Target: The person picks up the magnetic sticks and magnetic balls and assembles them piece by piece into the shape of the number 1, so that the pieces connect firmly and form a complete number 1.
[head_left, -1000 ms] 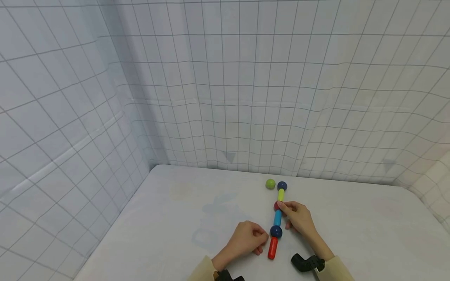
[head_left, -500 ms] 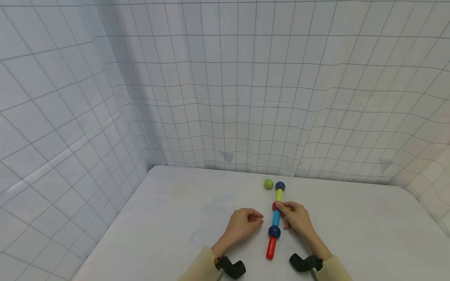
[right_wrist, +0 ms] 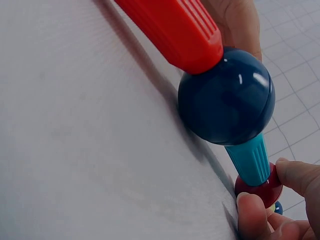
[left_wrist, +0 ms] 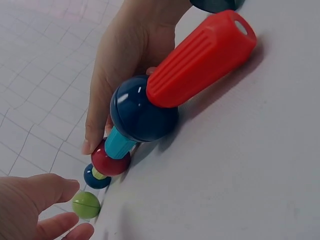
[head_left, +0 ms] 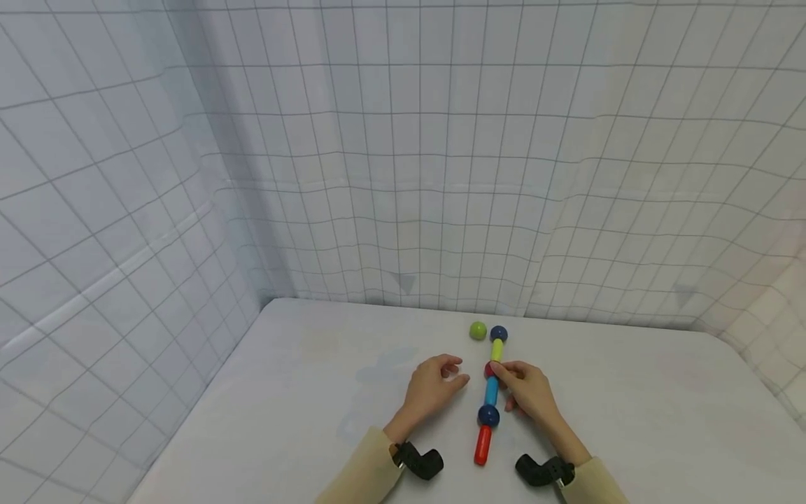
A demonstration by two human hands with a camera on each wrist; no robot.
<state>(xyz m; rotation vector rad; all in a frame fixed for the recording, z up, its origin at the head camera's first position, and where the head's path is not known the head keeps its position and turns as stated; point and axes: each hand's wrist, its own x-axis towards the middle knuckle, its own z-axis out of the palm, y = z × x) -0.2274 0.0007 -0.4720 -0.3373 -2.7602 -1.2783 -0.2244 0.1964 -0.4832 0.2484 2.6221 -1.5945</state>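
A chain of toy sticks and balls lies on the white table [head_left: 315, 392]: red stick [head_left: 482, 444], dark blue ball [head_left: 488, 416], blue stick [head_left: 491, 390], red ball [head_left: 488, 370], yellow-green stick [head_left: 497, 348] and a far dark blue ball [head_left: 499, 334]. A loose green ball [head_left: 478, 330] sits just left of the far end. My right hand [head_left: 502, 372] pinches the red ball [right_wrist: 260, 190] between thumb and fingertip [right_wrist: 295, 175]. My left hand [head_left: 456, 372] is left of the chain, fingers loosely curled, holding nothing. In the left wrist view its fingers [left_wrist: 40, 200] lie near the green ball [left_wrist: 86, 205].
Gridded white cloth walls [head_left: 403, 175] close in the table at the back and on both sides. A black camera mount [head_left: 423, 462] sits on each wrist. Bare tabletop lies left of the left hand and right of the right hand.
My left hand has left the near dark blue ball and moved up and away along the chain's left side. The right hand and the chain have stayed put.
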